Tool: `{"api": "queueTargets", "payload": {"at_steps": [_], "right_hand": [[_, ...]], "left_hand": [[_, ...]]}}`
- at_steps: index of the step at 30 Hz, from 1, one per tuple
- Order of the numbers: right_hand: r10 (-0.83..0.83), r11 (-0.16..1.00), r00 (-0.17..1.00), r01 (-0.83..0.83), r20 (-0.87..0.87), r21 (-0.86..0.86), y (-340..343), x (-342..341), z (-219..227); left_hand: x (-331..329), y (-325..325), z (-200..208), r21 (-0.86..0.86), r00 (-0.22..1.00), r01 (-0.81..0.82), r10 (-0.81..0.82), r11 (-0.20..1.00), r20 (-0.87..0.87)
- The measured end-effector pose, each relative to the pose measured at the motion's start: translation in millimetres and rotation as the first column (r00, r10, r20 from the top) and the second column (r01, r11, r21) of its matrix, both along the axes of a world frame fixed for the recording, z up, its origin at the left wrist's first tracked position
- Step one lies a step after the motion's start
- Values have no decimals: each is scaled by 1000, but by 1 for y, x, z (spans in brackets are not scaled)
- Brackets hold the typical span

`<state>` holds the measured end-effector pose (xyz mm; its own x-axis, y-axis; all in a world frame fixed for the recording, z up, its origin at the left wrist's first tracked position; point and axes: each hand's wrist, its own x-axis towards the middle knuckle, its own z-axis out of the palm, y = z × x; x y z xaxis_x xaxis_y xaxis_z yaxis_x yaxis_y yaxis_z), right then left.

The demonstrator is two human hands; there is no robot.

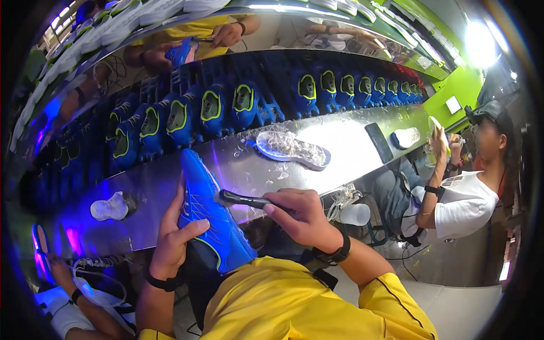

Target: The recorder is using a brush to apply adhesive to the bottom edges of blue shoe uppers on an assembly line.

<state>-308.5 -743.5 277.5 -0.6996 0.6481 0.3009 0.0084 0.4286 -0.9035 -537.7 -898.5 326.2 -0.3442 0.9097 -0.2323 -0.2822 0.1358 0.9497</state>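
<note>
A blue shoe (205,195) with yellow-green collar trim is tilted upright in front of me, toe pointing away. My left hand (171,238) is closed around its side, thumb pressed on the upper near the collar. In my right hand (303,220) I grip a black-handled brush (245,199). Its small head meets the shoe's right edge, where the upper borders the sole side; the bristles are too small to make out. Beyond the shoe, a clear sole-shaped piece (293,151) covered in thin scraps lies on the metal bench (235,164).
Several matching blue shoes (243,105) line a rack behind the bench. A white sole-shaped piece (110,208) lies left; a dark flat slab (378,143) and a plastic cup (355,214) are right. Co-workers sit on both sides, the right one in a white shirt (467,201).
</note>
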Motion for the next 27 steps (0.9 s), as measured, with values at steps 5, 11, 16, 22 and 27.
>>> {"api": "queueTargets", "payload": {"at_steps": [5,11,16,22,27], "right_hand": [[-109,991,994,108,2,77,0,-6,13],[3,1000,999,-1,53,-31,6,6,16],[153,984,986,-146,59,-102,10,20,20],[245,957,968,-233,52,-170,15,34,28],[246,965,966,-236,82,-116,22,44,40]], "left_hand": [[-3,-5,-2,-4,991,90,-90,996,-95],[4,0,8,-18,998,7,-8,1000,-57],[0,4,12,-17,997,-73,72,997,-39],[-10,8,13,-40,988,-126,129,991,79],[-16,16,14,-77,970,-158,169,984,177]]}}
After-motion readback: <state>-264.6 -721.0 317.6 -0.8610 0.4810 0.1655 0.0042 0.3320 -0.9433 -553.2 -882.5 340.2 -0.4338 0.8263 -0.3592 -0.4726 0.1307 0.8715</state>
